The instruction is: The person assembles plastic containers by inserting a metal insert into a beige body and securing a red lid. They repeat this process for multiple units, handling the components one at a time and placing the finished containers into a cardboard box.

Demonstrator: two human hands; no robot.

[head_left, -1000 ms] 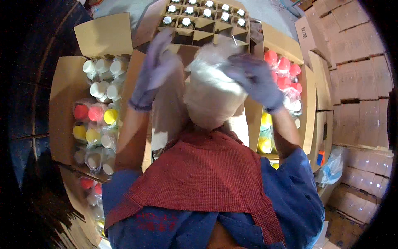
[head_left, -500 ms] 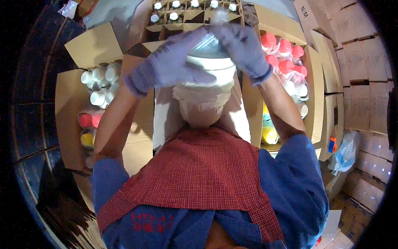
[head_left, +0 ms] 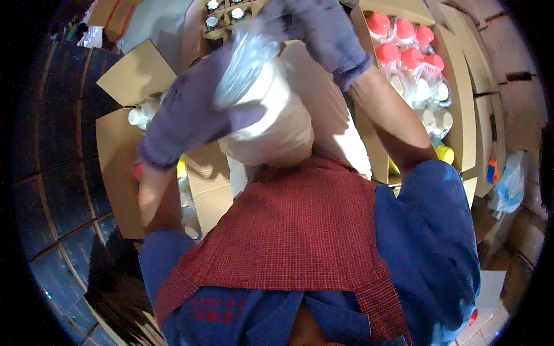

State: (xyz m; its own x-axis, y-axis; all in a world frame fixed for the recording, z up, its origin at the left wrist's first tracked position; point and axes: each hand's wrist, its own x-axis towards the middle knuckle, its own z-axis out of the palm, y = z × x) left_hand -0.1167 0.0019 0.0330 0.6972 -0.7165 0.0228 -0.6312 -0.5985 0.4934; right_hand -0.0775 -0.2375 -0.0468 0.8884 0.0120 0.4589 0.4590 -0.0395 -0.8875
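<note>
A rounded white container (head_left: 277, 109), with clear crinkled plastic (head_left: 245, 63) over its upper part, leans to the left against my maroon checked apron (head_left: 300, 225). My left hand (head_left: 193, 106), in a grey-purple glove, wraps round its left side, thumb across the front. My right hand (head_left: 332, 37), gloved alike, is raised at the top edge beyond the container; its fingers are smeared by motion and partly cut off, so their grip does not show. Close to it, white-capped bottles (head_left: 237, 14) stand in a divided carton.
To the right, an open carton (head_left: 461, 115) holds plastic-wrapped bottles with red caps (head_left: 412, 59), plus white and yellow ones. Another open carton (head_left: 118, 167) with bottles is on the left, partly behind my arm. Dark stacked boxes (head_left: 57, 127) line the far left. A plastic bag (head_left: 511, 184) hangs at right.
My right hand has moved up and away from the container's top, towards the upper edge. The container now tilts left in my left hand. The whole view has shifted slightly.
</note>
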